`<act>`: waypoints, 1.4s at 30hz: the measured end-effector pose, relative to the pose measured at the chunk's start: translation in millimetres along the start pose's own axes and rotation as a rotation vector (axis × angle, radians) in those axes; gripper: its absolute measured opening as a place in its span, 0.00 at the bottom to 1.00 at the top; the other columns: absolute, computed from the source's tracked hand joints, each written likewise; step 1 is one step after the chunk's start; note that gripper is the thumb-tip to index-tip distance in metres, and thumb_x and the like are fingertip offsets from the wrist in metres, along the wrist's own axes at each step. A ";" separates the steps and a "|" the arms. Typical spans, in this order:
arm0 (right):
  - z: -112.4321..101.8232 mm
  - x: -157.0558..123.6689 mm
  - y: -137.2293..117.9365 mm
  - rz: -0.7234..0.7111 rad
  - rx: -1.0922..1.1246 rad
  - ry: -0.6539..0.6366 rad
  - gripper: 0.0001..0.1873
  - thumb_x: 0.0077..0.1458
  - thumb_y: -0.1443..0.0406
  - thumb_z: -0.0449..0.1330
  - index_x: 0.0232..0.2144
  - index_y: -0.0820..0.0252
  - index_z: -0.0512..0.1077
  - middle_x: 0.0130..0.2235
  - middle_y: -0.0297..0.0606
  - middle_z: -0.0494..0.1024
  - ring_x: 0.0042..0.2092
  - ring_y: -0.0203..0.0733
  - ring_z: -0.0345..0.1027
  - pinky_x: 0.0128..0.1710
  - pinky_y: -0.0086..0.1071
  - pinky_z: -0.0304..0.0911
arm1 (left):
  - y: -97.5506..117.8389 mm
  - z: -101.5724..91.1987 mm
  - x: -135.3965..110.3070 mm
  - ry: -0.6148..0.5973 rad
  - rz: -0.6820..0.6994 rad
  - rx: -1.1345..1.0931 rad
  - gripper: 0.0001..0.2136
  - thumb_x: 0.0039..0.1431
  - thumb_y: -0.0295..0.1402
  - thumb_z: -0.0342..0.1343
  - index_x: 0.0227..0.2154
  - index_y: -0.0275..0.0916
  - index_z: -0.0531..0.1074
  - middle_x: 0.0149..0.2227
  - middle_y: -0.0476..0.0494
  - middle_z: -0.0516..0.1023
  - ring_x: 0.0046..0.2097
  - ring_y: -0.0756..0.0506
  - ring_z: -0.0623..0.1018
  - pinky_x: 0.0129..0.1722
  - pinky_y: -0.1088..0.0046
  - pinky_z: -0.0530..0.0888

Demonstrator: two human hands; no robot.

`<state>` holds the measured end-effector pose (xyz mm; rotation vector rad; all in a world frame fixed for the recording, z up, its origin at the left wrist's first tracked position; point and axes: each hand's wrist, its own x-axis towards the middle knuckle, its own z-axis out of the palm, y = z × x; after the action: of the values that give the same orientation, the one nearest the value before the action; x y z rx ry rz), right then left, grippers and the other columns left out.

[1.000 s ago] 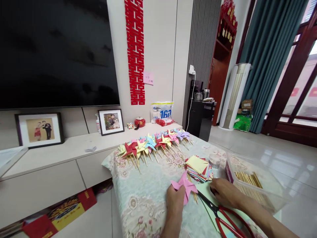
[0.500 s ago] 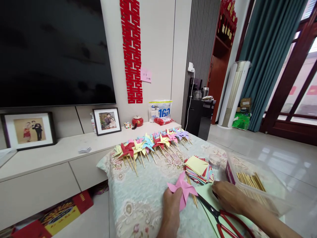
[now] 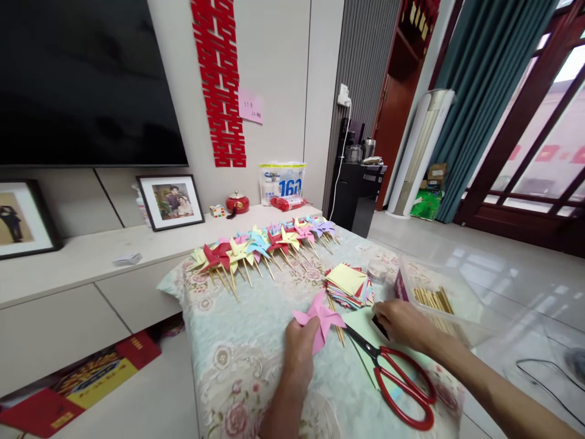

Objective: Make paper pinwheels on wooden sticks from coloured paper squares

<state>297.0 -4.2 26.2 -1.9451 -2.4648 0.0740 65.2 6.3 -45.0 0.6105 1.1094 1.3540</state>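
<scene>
In the head view my left hand (image 3: 299,344) pinches a folded pink paper pinwheel (image 3: 325,314) between thumb and fingers above the cloth. Farther right, my right hand (image 3: 404,322) is closed on a small dark object (image 3: 380,328), mostly hidden by the fingers, over pale green paper sheets (image 3: 359,317). Red-handled scissors (image 3: 381,356) lie partly on those sheets, blades toward the pinwheel. A few thin wooden sticks (image 3: 339,336) rest just behind the pinwheel. Beyond them is a stack of coloured paper squares (image 3: 350,279), with a small round clear container (image 3: 377,270) beside it.
Finished pinwheels on sticks (image 3: 260,245) lie in rows across the far part of the flowered tablecloth (image 3: 247,353). A clear plastic tub (image 3: 479,311) holding wooden sticks (image 3: 434,299) stands at the right, close to my right forearm. Behind runs a low white cabinet (image 3: 91,268).
The view has shifted, so the whole scene sits higher and farther left. Both hands keep their holds, and more of the dark object shows under my right fingers. The scissors handles are now fully visible.
</scene>
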 end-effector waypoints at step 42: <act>62.6 53.1 -126.7 0.232 1.531 0.191 0.07 0.44 0.62 0.61 0.19 0.57 0.67 0.18 0.27 0.69 0.20 0.36 0.63 0.23 0.30 0.59 | 20.2 -7.6 2.1 -0.022 -0.011 -0.322 0.05 0.43 0.31 0.62 0.26 0.38 0.75 0.25 0.47 0.79 0.31 0.44 0.79 0.35 0.71 0.74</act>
<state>159.7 15.8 -33.1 -1.2708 -1.1566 1.2252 49.1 10.1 -31.0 0.3813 0.8512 1.4740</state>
